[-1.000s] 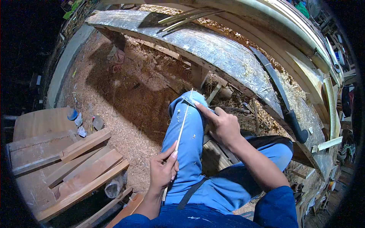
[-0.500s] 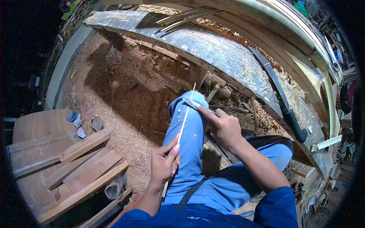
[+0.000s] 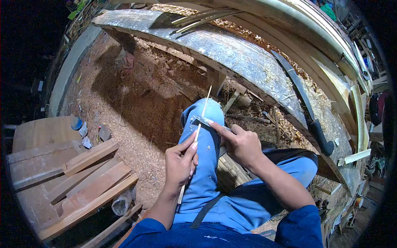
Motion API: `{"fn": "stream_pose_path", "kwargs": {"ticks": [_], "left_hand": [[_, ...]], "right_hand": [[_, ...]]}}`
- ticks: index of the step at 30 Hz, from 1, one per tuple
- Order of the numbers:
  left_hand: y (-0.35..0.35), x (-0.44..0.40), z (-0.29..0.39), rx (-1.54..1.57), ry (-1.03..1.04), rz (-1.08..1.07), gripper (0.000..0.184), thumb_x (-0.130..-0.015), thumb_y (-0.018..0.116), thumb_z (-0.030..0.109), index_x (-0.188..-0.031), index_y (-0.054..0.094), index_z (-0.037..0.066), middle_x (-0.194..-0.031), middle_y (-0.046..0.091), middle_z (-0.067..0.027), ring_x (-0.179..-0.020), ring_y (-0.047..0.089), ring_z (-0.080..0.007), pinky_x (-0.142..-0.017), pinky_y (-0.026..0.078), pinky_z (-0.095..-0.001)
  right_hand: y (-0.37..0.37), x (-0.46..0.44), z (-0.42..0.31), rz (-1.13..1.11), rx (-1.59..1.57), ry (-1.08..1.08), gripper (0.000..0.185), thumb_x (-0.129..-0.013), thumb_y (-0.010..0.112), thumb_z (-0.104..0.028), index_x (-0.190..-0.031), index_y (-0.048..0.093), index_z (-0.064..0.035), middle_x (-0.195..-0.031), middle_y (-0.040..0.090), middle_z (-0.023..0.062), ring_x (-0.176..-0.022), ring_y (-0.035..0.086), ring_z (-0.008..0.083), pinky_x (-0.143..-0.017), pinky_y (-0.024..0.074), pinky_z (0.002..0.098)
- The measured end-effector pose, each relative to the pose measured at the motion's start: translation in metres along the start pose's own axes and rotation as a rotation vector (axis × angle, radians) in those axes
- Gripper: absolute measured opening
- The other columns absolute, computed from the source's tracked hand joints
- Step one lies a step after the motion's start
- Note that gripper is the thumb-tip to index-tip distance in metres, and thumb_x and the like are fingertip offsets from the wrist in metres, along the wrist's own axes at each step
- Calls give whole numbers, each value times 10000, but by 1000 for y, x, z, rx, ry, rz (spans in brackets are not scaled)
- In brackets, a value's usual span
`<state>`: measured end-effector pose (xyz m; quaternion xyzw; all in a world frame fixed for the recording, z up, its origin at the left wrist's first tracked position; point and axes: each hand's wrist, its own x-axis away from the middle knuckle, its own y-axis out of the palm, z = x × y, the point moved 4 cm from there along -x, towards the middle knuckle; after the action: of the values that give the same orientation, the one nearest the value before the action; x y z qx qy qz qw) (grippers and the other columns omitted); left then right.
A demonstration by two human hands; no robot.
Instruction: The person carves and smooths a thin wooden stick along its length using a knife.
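Note:
A thin pale stick [image 3: 205, 104] slants up across the blue trouser leg [image 3: 206, 159], its tip past the knee. My left hand [image 3: 181, 161] pinches it between thumb and fingers, its lower end showing below the wrist. Closed round a small knife, my right hand [image 3: 243, 144] has its index finger stretched along the blade [image 3: 201, 120]. The blade lies across the stick over the thigh, just above my left fingertips. Most of the knife's handle is hidden in my right hand.
A large knife with a black handle [image 3: 317, 134] lies on the long plank bench [image 3: 231, 53], with thin strips [image 3: 202, 18] at its far end. Cut wood pieces [image 3: 97, 188] are stacked at the lower left. Shavings cover the floor [image 3: 128, 140].
The small blade has moved down the stick toward my left hand. The stick has shifted upward, with more of it past the blade, and my left hand has moved slightly up.

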<state>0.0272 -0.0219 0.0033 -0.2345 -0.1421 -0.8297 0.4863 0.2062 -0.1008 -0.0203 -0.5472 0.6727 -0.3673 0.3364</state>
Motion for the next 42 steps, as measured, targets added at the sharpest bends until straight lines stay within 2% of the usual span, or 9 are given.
{"fn": "stream_pose_path", "kwargs": {"ticks": [2,9,11,14,18,22,31,33,42], "left_hand": [[-4,0,-9,-9,9,-17,351,-1003,597,128,-1348,621,64,-582,561,-4,-388,380,-33,-356,296,-214],[-9,14,-15,2,15,-17,362,-1012,571,115,-1368,601,60,-570,558,-20,-364,384,-43,-347,294,-212],[-11,16,-17,17,7,-10,363,-1010,575,118,-1367,601,59,-570,559,-20,-363,386,-44,-347,294,-212],[-12,24,-18,6,-14,-1,367,-1005,579,114,-1366,601,55,-571,563,-24,-361,386,-46,-345,293,-213],[-19,48,-26,89,-73,-19,349,-1001,579,72,-1347,616,48,-578,564,-12,-391,393,-34,-362,301,-208],[-17,41,-21,87,-59,-30,360,-987,600,79,-1345,619,53,-588,567,-15,-390,399,-38,-352,304,-214],[-3,10,-9,129,-116,-9,380,-977,640,124,-1353,618,76,-606,576,-4,-392,423,-40,-342,311,-204],[-2,12,-10,137,-118,-16,362,-984,631,121,-1343,627,80,-592,569,-1,-387,409,-36,-341,304,-205],[-19,53,-26,167,-173,-45,352,-1002,591,113,-1351,619,78,-578,562,-31,-372,390,-54,-341,298,-213]], "right_hand": [[-1,0,0,66,74,-27,731,-814,673,-129,-1449,482,-436,-702,496,92,-515,595,291,-457,499,442],[2,4,-6,86,126,-69,782,-778,689,-133,-1464,467,-438,-712,481,82,-492,578,257,-427,486,408],[2,3,-8,52,157,-105,734,-846,619,-140,-1495,421,-422,-726,493,83,-489,609,239,-414,510,406],[6,3,-4,29,169,-98,738,-841,623,-136,-1492,425,-423,-740,510,86,-503,621,239,-422,514,400],[-6,-15,25,47,116,88,771,-816,643,-125,-1477,417,-453,-765,567,139,-570,649,330,-524,549,478],[-6,-13,21,103,-4,65,687,-823,645,-91,-1435,514,-374,-719,532,115,-572,615,327,-512,520,468],[1,2,-3,48,-54,-43,710,-824,670,-110,-1447,497,-403,-699,492,92,-520,590,295,-465,510,440],[6,3,2,55,16,-38,759,-836,664,-161,-1492,407,-446,-726,522,106,-532,629,310,-468,527,449],[-2,-8,19,87,38,36,745,-831,631,-94,-1476,443,-416,-722,516,114,-552,616,320,-489,509,469]]}}
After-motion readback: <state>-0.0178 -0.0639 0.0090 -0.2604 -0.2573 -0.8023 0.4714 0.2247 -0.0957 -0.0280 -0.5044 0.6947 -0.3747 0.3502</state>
